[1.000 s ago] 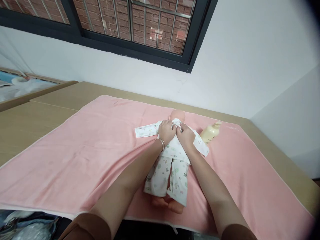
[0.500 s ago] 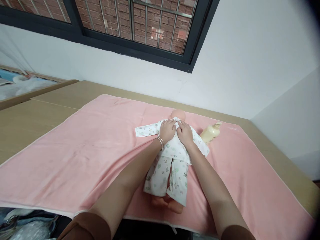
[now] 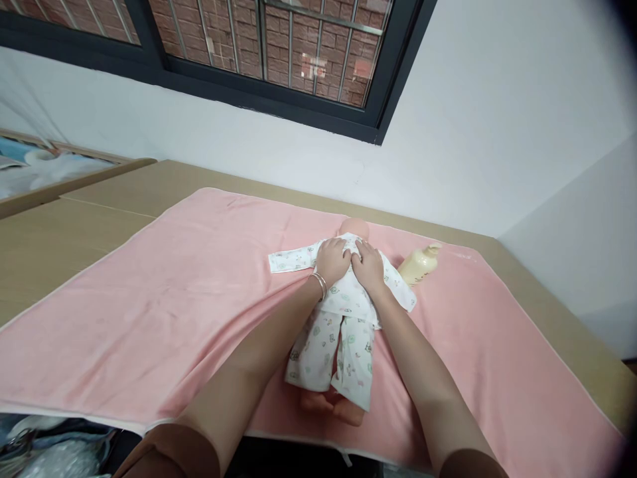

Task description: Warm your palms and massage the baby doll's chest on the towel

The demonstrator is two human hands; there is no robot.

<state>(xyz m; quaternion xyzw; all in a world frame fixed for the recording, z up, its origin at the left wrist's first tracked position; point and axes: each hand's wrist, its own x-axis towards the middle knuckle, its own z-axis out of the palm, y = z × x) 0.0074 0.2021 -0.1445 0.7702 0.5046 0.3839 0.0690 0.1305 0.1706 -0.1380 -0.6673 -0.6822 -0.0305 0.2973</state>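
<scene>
A baby doll (image 3: pixel 354 229) lies on a pink towel, its head toward the wall and its bare feet toward me. It wears a white printed top (image 3: pixel 343 299) and matching printed trousers (image 3: pixel 354 352). My left hand (image 3: pixel 333 260), with bangles at the wrist, rests flat on the upper left of the top. Beside it, my right hand (image 3: pixel 368 265) lies flat on the upper right, thumbs close together. Both hands have their fingers stretched out and grasp nothing. The doll's sleeves spread out to either side, and no doll hands show.
The pink towel (image 3: pixel 124 312) covers much of a wooden table (image 3: pixel 99 226). A pale yellow pump bottle (image 3: pixel 419 264) lies tilted by the doll's right-hand sleeve. Behind stand a white wall and a dark-framed window (image 3: pixel 279 99). Plastic-wrapped items (image 3: pixel 64 458) sit below the towel's near left edge.
Both hands stay on the doll's top; the fingers of my left hand have shifted very slightly. The doll, towel and bottle have not moved.
</scene>
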